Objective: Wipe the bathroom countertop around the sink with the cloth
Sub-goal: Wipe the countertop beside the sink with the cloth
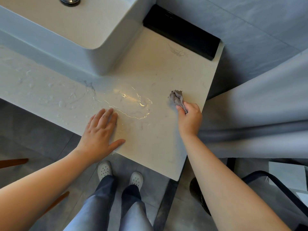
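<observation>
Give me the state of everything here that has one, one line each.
countertop: wet, puddle in front of the sink
cloth: bunched, touching the countertop right of the puddle
left hand: open, flat on the countertop
right hand: gripping the cloth

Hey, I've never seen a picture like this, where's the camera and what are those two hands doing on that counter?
No machine here: one wide-angle camera worn on a person's head looks down at their own arms and legs. The left hand lies flat, fingers straight, on the pale stone-look countertop. The right hand holds a crumpled grey cloth against the countertop near its right edge. Between the hands spreads a shiny water puddle. Behind stand a white rectangular basin sink and a long black box.
</observation>
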The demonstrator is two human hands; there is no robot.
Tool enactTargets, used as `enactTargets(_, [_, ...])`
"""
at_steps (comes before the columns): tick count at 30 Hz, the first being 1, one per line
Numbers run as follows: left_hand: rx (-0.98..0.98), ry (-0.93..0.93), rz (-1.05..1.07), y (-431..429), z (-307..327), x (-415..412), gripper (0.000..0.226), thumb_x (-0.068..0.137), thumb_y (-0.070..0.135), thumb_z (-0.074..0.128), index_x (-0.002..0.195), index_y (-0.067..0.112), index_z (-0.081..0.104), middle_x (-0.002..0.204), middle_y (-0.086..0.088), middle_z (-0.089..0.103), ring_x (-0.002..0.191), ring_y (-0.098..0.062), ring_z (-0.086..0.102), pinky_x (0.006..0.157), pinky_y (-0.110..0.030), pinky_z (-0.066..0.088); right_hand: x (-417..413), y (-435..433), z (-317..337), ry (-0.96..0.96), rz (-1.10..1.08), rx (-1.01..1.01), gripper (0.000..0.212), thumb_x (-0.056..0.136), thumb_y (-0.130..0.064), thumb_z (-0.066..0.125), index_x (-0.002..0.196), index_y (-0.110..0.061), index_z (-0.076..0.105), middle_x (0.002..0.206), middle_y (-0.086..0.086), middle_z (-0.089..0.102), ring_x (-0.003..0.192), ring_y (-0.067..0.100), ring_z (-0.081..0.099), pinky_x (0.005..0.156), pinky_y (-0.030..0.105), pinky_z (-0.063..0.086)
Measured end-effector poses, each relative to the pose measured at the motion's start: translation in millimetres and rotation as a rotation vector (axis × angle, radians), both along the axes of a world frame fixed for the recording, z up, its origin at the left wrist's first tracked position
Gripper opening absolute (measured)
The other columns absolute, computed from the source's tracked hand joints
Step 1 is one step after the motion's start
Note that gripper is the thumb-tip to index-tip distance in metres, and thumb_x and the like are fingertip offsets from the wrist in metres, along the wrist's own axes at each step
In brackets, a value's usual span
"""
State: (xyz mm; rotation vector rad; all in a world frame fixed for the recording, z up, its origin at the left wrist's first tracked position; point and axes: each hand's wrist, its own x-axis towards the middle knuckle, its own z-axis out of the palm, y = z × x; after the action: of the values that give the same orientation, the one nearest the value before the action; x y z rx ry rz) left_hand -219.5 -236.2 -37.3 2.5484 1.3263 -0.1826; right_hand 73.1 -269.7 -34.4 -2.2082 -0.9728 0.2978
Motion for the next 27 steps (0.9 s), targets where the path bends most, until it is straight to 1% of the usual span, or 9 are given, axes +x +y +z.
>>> enactTargets(2, [0.001, 0.000, -0.001, 0.2, -1.2, -0.6, 0.093, 0.080, 0.074, 0.027, 0.148, 0.011, 0.025, 0.157, -0.009, 0.017, 0.144, -0.031, 0.010, 0.115, -0.044, 0.006, -7.9, -0.1, -3.1, -0.012, -0.041, 0.016, 0.017, 0.086, -0.016, 0.065, 0.099, -0.006, 0.070, 0.093, 0.006, 0.062, 0.078, 0.014, 0.053, 0.067, 0.026, 0.042])
enactTargets(4, [0.002, 0.002, -0.003, 0.5, -2.1, -0.9, 0.092, 0.081, 0.073, 0.028, 0.148, 0.010, 0.025, 0.157, -0.009, 0.017, 0.144, -0.031, 0.010, 0.116, -0.044, 0.006, -14.7, -1.9, -3.9, 0.000, -0.057, 0.016, 0.020, 0.087, -0.017, 0.065, 0.103, -0.007, 0.070, 0.097, 0.005, 0.062, 0.083, 0.016, 0.057, 0.068, 0.025, 0.043])
enactTargets(11, [-0.001, -0.008, -0.010, 1.9, -1.4, -1.1, 0.091, 0.081, 0.073, 0.030, 0.145, 0.009, 0.032, 0.155, -0.011, 0.023, 0.143, -0.033, 0.016, 0.115, -0.044, 0.010, -47.7, -20.6, -4.9, -0.017, 0.081, -0.004, 0.019, 0.086, -0.018, 0.067, 0.102, -0.009, 0.070, 0.090, 0.000, 0.059, 0.080, 0.019, 0.057, 0.062, 0.026, 0.041])
enactTargets(16, [-0.001, -0.089, 0.068, 4.6, 6.1, -3.0, 0.095, 0.078, 0.073, 0.033, 0.149, 0.011, 0.023, 0.155, -0.008, 0.024, 0.142, -0.027, 0.019, 0.115, -0.039, 0.013, -77.8, -35.3, -6.0, -0.011, 0.137, -0.005, 0.022, 0.083, -0.015, 0.070, 0.104, -0.008, 0.070, 0.088, -0.001, 0.059, 0.078, 0.017, 0.056, 0.062, 0.022, 0.037])
enactTargets(18, [0.022, -0.090, 0.064, 8.7, 9.3, -8.2, 0.092, 0.080, 0.071, 0.033, 0.148, 0.009, 0.024, 0.154, -0.009, 0.027, 0.142, -0.026, 0.022, 0.115, -0.039, 0.013, -89.9, -41.9, -5.6, 0.007, 0.167, -0.007, 0.023, 0.082, -0.015, 0.071, 0.104, -0.008, 0.071, 0.087, -0.004, 0.057, 0.077, 0.015, 0.055, 0.060, 0.018, 0.037])
enactTargets(20, [0.041, -0.065, 0.062, 14.1, 10.6, -16.2, 0.089, 0.082, 0.069, 0.031, 0.147, 0.008, 0.027, 0.153, -0.010, 0.028, 0.142, -0.028, 0.022, 0.117, -0.042, 0.012, -99.4, -47.0, -2.4, 0.082, 0.227, -0.028, 0.019, 0.082, -0.015, 0.072, 0.100, -0.009, 0.072, 0.085, -0.005, 0.056, 0.075, 0.014, 0.055, 0.061, 0.017, 0.041])
enactTargets(22, [0.037, -0.047, 0.079, 19.9, 11.4, -25.5, 0.090, 0.082, 0.068, 0.030, 0.146, 0.006, 0.028, 0.153, -0.012, 0.029, 0.142, -0.030, 0.022, 0.117, -0.045, 0.014, -99.1, -46.8, 4.1, 0.176, 0.303, -0.054, 0.003, 0.081, -0.016, 0.072, 0.082, -0.016, 0.070, 0.075, -0.007, 0.052, 0.067, 0.011, 0.051, 0.058, 0.018, 0.039])
enactTargets(24, [0.039, -0.027, 0.076, 26.5, 12.5, -34.7, 0.091, 0.082, 0.069, 0.030, 0.146, 0.004, 0.029, 0.152, -0.014, 0.030, 0.141, -0.032, 0.023, 0.116, -0.046, 0.017, -90.7, -40.1, 15.6, 0.181, 0.328, -0.027, 0.014, 0.080, -0.016, 0.073, 0.071, -0.019, 0.063, 0.067, -0.011, 0.045, 0.059, 0.004, 0.043, 0.052, 0.014, 0.032])
enactTargets(27, [0.035, -0.012, 0.083, 35.8, 11.8, -46.4, 0.095, 0.080, 0.071, 0.028, 0.146, 0.003, 0.027, 0.153, -0.014, 0.026, 0.142, -0.033, 0.019, 0.115, -0.046, 0.016, -65.3, -15.0, 31.0, 0.120, 0.236, 0.050, 0.019, 0.081, -0.016, 0.072, 0.067, -0.019, 0.058, 0.066, -0.008, 0.044, 0.057, 0.001, 0.041, 0.052, 0.016, 0.030])
